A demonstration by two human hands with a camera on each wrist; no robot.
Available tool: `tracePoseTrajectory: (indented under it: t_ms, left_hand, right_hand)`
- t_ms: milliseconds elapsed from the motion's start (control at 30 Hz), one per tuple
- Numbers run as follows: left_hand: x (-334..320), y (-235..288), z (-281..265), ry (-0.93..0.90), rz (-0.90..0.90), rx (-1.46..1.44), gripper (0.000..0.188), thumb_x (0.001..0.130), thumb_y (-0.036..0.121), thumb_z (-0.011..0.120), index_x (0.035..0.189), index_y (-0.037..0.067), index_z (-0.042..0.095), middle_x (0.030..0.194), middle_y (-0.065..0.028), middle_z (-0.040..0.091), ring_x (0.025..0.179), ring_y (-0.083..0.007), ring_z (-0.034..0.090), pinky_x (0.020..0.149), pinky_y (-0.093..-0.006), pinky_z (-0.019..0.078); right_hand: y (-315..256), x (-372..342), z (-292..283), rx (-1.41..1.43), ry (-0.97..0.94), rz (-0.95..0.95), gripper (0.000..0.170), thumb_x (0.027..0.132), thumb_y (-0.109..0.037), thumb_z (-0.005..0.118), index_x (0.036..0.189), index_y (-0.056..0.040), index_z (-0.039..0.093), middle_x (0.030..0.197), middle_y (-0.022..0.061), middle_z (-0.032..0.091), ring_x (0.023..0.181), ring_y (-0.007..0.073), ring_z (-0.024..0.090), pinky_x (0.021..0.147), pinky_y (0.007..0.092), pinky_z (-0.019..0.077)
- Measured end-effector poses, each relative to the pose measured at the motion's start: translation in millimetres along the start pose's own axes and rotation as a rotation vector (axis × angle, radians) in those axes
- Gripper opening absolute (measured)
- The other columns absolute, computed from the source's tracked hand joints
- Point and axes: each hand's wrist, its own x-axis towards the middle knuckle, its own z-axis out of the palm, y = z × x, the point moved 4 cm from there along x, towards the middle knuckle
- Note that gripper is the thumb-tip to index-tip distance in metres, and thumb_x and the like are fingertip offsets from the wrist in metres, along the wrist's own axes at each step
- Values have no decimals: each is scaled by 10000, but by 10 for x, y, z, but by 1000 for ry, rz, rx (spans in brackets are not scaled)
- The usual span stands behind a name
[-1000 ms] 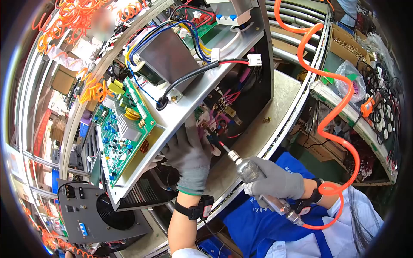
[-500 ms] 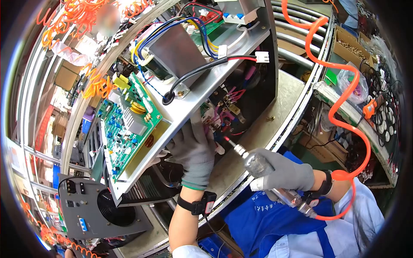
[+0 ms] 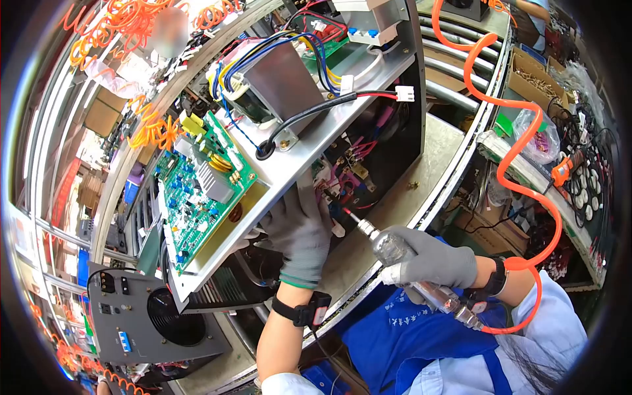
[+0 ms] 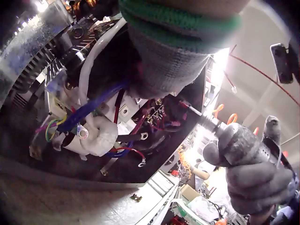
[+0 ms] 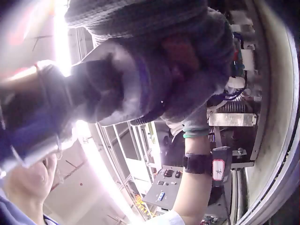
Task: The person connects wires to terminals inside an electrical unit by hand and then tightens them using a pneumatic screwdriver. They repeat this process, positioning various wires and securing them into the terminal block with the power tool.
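My right hand grips a hose-fed driver | My left hand, inside the chassis: grasp hidden, cannot tell

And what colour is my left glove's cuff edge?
Green; the cuff edge shows best in the left wrist view.

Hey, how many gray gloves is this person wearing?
2. The left hand wears one, reaching in beneath the metal panel; the right hand wears the other, its fingers gripping the driver.
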Motion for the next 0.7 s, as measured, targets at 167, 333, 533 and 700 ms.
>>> tracePoseTrajectory:
  t_ms: [167, 333, 533, 700]
  left_hand:
    - [-44, -57, 93, -7, 9, -48, 798, 647, 274, 756, 1365, 76, 469, 954, -127, 594, 926, -337, 566, 815, -498, 422]
    - [-41, -77, 78, 3, 24, -44, 757, 664, 242, 727, 1358, 78, 475, 957, -125, 595, 921, -339, 564, 825, -495, 426]
    - [-101, 68, -185, -40, -110, -68, 675, 718, 217, 693, 1345, 71, 490, 1045, -151, 589, 1013, -336, 530, 879, -501, 414]
    - [-615, 466, -190, -36, -936, -1419, 473, 902, 207, 582, 1322, 7, 495, 1200, -124, 592, 1115, -300, 528, 979, -406, 400]
  right_hand:
    - [13, 31, 6, 35, 0, -23, 684, 782, -236, 758, 1293, -7, 367, 752, 100, 565, 446, 160, 573, 405, 296, 466]
    - [29, 33, -10, 61, -22, -55, 681, 795, -227, 741, 1307, -13, 346, 753, 102, 563, 452, 162, 572, 409, 299, 470]
    - [-101, -61, 21, 119, -53, -4, 573, 819, -221, 696, 1255, -29, 378, 747, 96, 555, 453, 167, 564, 400, 295, 466]
    - [-95, -72, 62, 253, -116, -44, 556, 821, -168, 648, 1280, -35, 364, 800, 119, 578, 501, 184, 599, 403, 298, 489]
